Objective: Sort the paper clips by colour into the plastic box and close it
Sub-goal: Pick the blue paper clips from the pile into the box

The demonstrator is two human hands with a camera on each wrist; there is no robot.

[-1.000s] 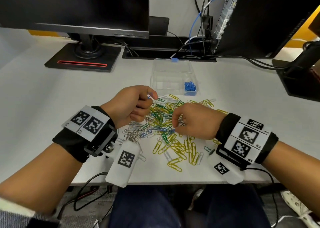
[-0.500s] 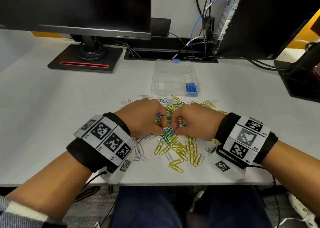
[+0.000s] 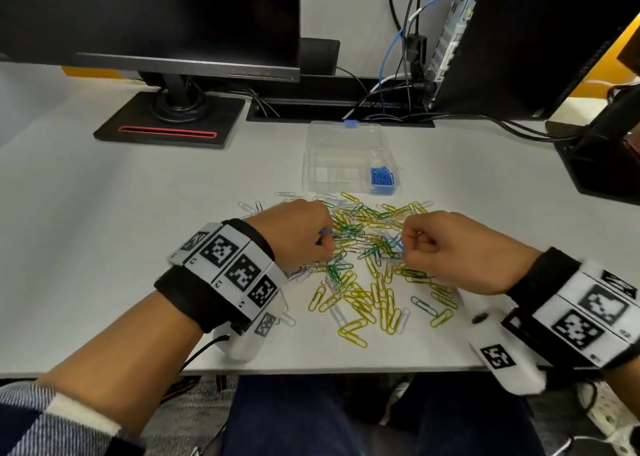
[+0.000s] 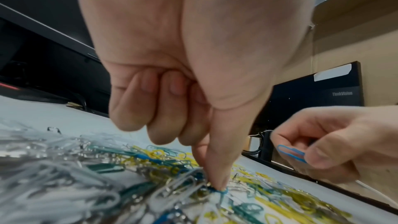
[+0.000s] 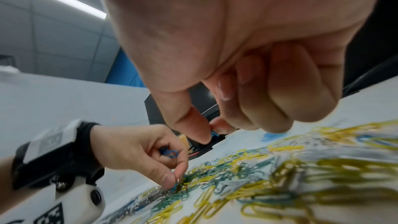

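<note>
While both hands work over the pile of paper clips [image 3: 367,268] on the white bench [image 3: 104,247], each one has its fingers curled. The left hand [image 3: 298,237] pinches a blue clip [image 4: 219,191] with thumb and first finger, right down in the pile, and more blue clips [image 5: 169,152] are tucked in its palm. The right hand [image 3: 453,251] is lifted a little above the pile and pinches another blue clip [image 4: 290,153] between thumb and first finger; its other fingers are folded in.

The pile is a mix of yellow, green, silver and a few blue clips, all tangled together. It lies between the two hands and spreads toward the near edge of the bench. The left hand covers some of the silver ones, so they are hard to see from the head view.

The plastic box [image 3: 346,157] is clear and sits just behind the pile, with its lid open. A small heap of blue clips [image 3: 382,177] fills its near right part. The other parts look bare, but the clear walls make it hard to tell.

Behind the box are a dark monitor [image 3: 149,15] on a black stand [image 3: 169,119] with a red stripe, a bunch of cables [image 3: 401,84], and a second black screen [image 3: 540,39] on the right. Both wrists wear black bands with white square tags.
</note>
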